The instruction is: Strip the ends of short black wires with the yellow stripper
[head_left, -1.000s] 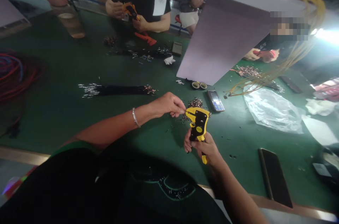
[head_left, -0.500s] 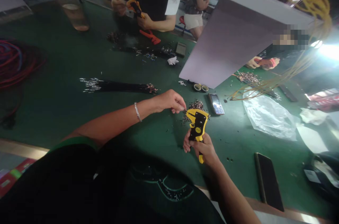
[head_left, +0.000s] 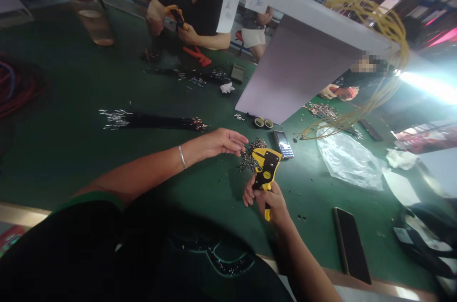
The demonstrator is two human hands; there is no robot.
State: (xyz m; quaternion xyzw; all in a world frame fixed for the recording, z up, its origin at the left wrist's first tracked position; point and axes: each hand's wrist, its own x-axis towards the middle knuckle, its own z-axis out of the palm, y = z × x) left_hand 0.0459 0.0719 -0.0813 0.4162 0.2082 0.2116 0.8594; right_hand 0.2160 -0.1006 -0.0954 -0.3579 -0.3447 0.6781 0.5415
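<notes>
My right hand (head_left: 269, 199) is wrapped round the handles of a yellow and black wire stripper (head_left: 267, 168), its head pointing up and left. My left hand (head_left: 228, 142) is just left of the stripper's head, fingers stretched out and slightly apart, with nothing visible in it. Under and behind the stripper's jaws lies a heap of small dark and coppery scraps (head_left: 246, 163), partly covered by the tool. A bundle of black wires (head_left: 153, 121) with bright metal ends lies on the green table (head_left: 200, 183), beyond my left forearm.
A keypad phone (head_left: 283, 144) and tape rolls (head_left: 263, 123) lie behind the stripper, near a pale divider (head_left: 296, 64). To the right are a clear plastic bag (head_left: 346, 161) and a smartphone (head_left: 352, 245). Across the table, a co-worker's hands hold another stripper (head_left: 175, 16).
My left hand has gone from a pinch near the stripper's jaws to stretched fingers, slightly back from the tool. My right hand keeps its hold. The whole view has shifted a little.
</notes>
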